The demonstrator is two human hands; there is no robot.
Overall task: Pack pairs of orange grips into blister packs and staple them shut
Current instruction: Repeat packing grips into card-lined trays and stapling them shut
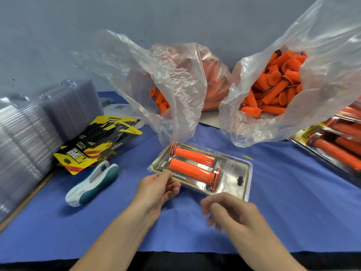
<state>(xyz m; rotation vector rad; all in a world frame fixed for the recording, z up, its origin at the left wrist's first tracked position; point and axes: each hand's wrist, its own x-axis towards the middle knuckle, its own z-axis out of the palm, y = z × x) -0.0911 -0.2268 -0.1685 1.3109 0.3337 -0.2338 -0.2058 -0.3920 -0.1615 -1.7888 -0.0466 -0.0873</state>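
Note:
A clear blister pack (232, 173) lies in the middle of the blue cloth with two orange grips (193, 163) inside, side by side over a printed card. My left hand (158, 186) pinches the pack's near left edge between thumb and fingers. My right hand (230, 210) hovers just in front of the pack's near right corner, fingers loosely curled and blurred, holding nothing that I can see. A white and teal stapler (91, 182) lies on the cloth to the left of my left hand.
Two open plastic bags of loose orange grips (273, 85) (197, 83) stand at the back. Yellow and black printed cards (93, 145) lie at the left, beside stacks of empty clear blisters (25, 133). Finished packs (336, 141) are piled at the right edge.

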